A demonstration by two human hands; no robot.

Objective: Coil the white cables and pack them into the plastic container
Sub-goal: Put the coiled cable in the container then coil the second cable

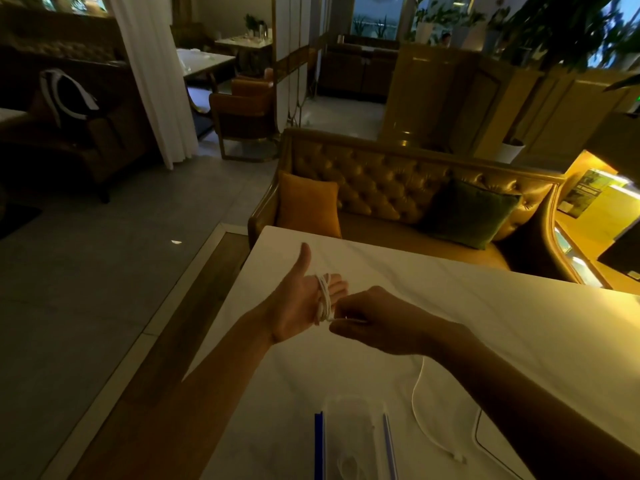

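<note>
My left hand (299,301) is held flat over the white table (485,306), palm up, thumb raised, fingers straight. A white cable (323,299) is wound in several loops around its fingers. My right hand (374,322) pinches the cable just beside the loops, at the left hand's lower edge. The loose end of the cable (420,410) trails down from under my right wrist and lies on the table, ending in a plug at the lower right. A clear plastic container (353,438) with blue side clips sits at the near table edge.
A tufted leather sofa (398,188) with an orange cushion and a green cushion stands behind the table. The table's left edge drops to a tiled floor (104,271). A thin dark cable loop (481,441) lies beside my right forearm.
</note>
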